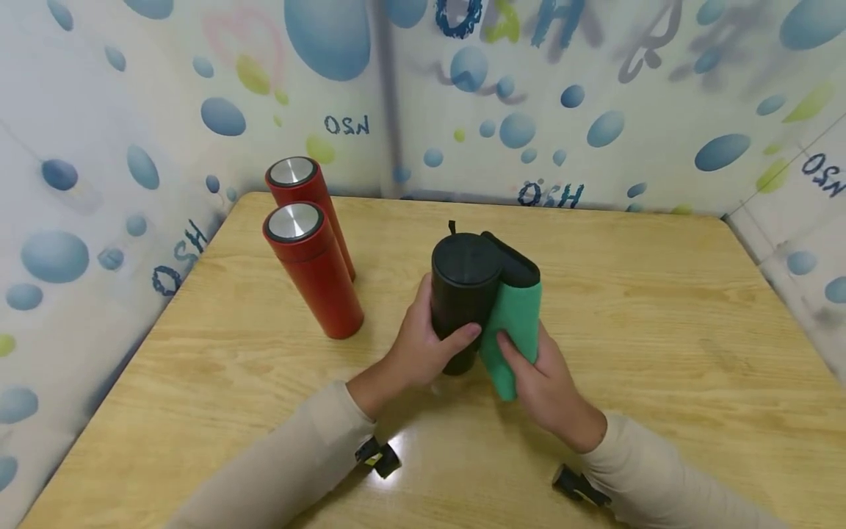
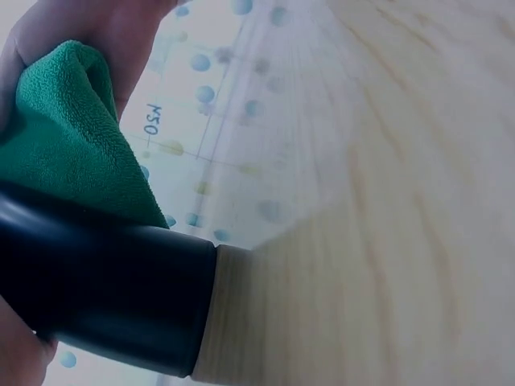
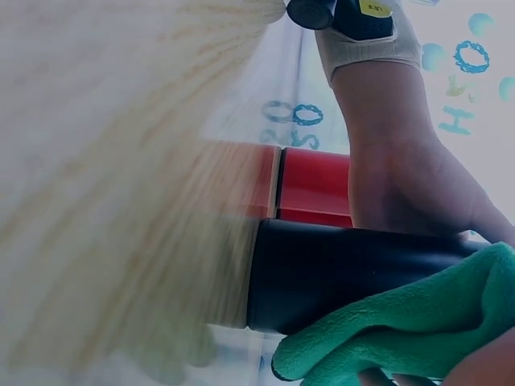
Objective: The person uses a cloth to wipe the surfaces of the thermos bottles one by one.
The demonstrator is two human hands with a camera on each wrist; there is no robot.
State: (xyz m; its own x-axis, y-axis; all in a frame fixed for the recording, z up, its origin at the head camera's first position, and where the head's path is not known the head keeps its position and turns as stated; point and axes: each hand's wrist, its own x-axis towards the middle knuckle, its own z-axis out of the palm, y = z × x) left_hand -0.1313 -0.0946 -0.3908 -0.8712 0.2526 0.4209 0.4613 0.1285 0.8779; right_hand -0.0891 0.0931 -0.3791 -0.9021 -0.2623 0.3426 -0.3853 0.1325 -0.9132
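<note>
Showed a nearer red flask (image 1: 313, 275) and a farther red flask (image 1: 316, 193) upright at left, apart from both hands. Curled the left hand (image 1: 423, 345) round the black tumbler (image 1: 459, 305) at mid-scene on the wooden table (image 1: 661, 308), with the thumb across the near side and the other fingers largely hidden from above. Appeared to stand upright, base on the wood; looked stiff-walled and smooth, likely slippery, probably of moderate weight, with contents impossible to judge beneath the closed lid (image 1: 465, 258). Seemed safest to hold as pictured, with a full wrap round the body, below the rim. Held the green cloth (image 1: 518, 319) against the tumbler's right side, pinched in the right hand (image 1: 545, 375) between thumb and fingers. Looked soft, light and limp, with a towel-like pile in the wrist views; seemed best taken by a thick fold. Included a black piece (image 1: 518, 264) beside the lid, atop the cloth, too unclear to assign to either. Gave the table a pale, faintly shiny grain. Closed in the scene with a left wall (image 1: 99, 110) of blue ovals, a far wall (image 1: 423, 88) of similar drops and reversed lettering (image 1: 346, 126), and a matching right wall (image 1: 803, 228)
</note>
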